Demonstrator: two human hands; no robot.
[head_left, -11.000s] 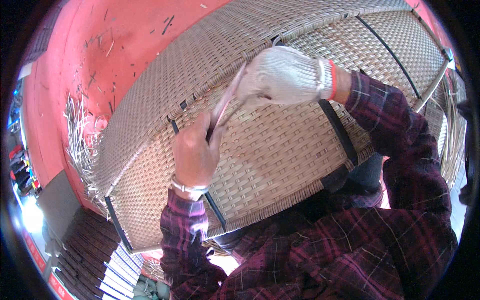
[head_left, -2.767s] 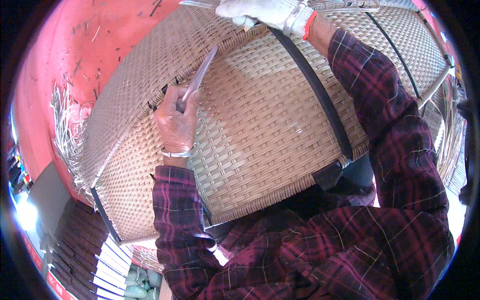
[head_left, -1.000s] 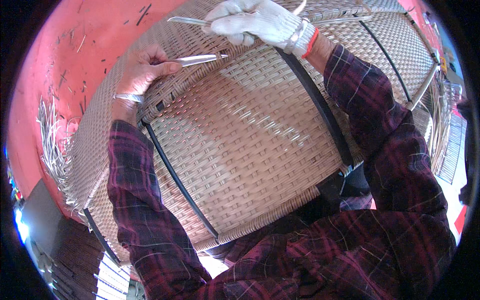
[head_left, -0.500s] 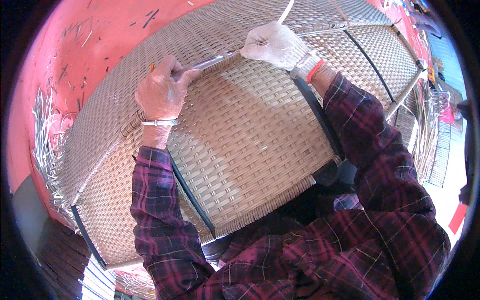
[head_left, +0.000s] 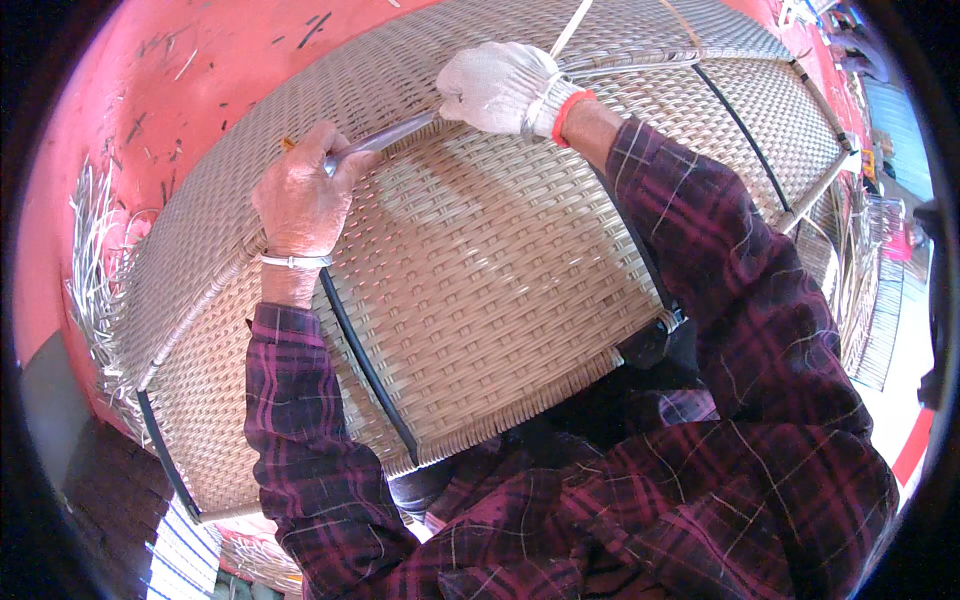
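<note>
A large woven wicker piece [head_left: 500, 290] in tan strands fills the space before me, with dark straps across it. My left hand [head_left: 305, 190] is bare with a white band at the wrist, and its fingers close round a shiny silver metal tool [head_left: 385, 137] lying along the bound edge. A small orange bit shows beside its fingertips. My right hand [head_left: 495, 88] wears a white knit glove with a red cuff. Closed at the same edge, it meets the tool's far end; what its fingers hold is hidden. A loose pale strand [head_left: 572, 25] rises behind the glove.
Bundles of loose strands [head_left: 95, 260] lie at the left, and more [head_left: 850, 270] at the right. Dark scraps litter the red floor [head_left: 230, 70]. A wire rack [head_left: 882, 290] stands at the far right. The wicker's black straps [head_left: 365, 360] run down toward my body.
Both hands have moved left along the bound edge, the gloved right one farther. The silver tool has shifted left with them, and the wicker piece has shifted slightly.
</note>
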